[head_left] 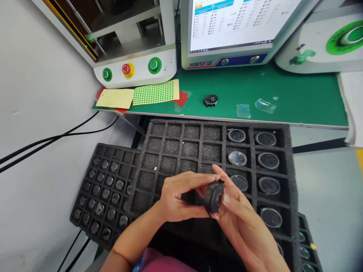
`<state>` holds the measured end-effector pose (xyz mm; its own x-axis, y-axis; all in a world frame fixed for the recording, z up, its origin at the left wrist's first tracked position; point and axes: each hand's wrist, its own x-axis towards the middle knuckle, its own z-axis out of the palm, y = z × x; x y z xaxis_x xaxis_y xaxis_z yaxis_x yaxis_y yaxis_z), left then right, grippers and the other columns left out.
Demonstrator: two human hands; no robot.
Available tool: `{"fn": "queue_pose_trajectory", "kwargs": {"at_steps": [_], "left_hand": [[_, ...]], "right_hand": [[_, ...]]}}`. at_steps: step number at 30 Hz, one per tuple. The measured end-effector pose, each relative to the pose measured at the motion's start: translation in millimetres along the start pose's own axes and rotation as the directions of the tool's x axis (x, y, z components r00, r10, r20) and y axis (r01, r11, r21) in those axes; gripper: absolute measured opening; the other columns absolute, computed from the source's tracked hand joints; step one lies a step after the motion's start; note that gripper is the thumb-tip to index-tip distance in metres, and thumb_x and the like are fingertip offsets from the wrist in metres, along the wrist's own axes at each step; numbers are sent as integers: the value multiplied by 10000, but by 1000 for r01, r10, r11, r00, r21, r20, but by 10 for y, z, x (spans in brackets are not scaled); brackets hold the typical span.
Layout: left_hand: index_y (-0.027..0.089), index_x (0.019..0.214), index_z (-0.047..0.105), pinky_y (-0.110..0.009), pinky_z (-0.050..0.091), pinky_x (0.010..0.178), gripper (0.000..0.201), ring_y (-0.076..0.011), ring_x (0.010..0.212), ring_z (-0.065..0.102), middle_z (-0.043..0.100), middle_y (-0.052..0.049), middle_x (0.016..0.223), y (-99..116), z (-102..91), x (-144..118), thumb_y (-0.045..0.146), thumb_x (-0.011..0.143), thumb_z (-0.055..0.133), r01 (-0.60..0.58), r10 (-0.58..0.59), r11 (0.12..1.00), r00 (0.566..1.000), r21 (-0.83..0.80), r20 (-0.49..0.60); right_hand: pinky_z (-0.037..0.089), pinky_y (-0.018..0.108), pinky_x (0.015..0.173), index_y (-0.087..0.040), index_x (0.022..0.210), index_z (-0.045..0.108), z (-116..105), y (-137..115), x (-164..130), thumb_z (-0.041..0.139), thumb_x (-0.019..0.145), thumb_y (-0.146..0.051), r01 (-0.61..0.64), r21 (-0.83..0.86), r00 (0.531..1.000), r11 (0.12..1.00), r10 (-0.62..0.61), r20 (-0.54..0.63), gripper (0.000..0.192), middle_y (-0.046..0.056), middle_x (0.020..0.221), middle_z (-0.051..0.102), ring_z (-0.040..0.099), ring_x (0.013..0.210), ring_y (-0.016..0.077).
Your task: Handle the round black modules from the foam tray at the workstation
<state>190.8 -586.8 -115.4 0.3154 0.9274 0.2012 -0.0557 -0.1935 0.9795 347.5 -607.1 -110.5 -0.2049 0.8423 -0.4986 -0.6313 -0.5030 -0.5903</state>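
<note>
Between my two hands is a black round watch case (212,197), tilted on edge over the foam tray (173,144). My left hand (181,196) grips its left side with thumb and fingers. From the right, my right hand (241,211) has its thumb and fingers pressed on the case's other face. Strap ends are not seen on it. Similar round watch cases, such as this watch case (268,161), sit in the tray's right-hand columns. The left columns show bare foam pockets. My hands cover part of the tray's middle.
On the green bench (312,102) lie a lit watch (211,100), clear film pieces (266,106) and a green-dot sticker sheet (155,92). Behind are a monitor (227,60) and a machine with push buttons (136,71). A smaller foam tray (109,151) with round parts stands left; cables (56,138) cross there.
</note>
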Motion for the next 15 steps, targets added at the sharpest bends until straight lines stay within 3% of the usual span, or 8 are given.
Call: {"fn": "queue_pose_trajectory", "kwargs": {"at_steps": [6,9,12,15], "left_hand": [[250,1169,744,-339,528,812,541,-250,889,700,758,-100,1076,-45,-46,-62,360,656,877,55,-55,998,998,13,-7],[262,1135,759,-336,516,832,521,-231,857,688,758,-91,1041,-59,-31,-82,368,642,889,-3,1,1000,997,-27,-77],[274,1145,752,-330,501,894,491,-229,940,680,751,-87,1070,9,-32,-40,361,677,874,-49,34,993,990,-111,-135],[247,1114,761,-335,502,932,442,-248,1058,658,730,-106,1138,113,-71,7,448,726,824,20,-52,978,987,-209,-152]], "right_hand": [[613,325,592,-306,1182,627,46,72,-40,877,643,-465,-19,-28,1000,999,20,16,615,46,914,706,711,725,217],[596,293,538,-282,1218,622,71,116,-36,886,630,-437,-2,5,1000,1000,2,-13,663,57,910,711,706,686,207],[600,265,575,-259,1110,651,92,103,-20,887,655,-356,107,-21,990,994,-109,-85,522,53,945,723,707,658,170],[589,205,610,-218,910,654,93,43,-19,846,725,-241,287,-148,938,946,-309,-160,268,1,785,701,690,614,120]]}}
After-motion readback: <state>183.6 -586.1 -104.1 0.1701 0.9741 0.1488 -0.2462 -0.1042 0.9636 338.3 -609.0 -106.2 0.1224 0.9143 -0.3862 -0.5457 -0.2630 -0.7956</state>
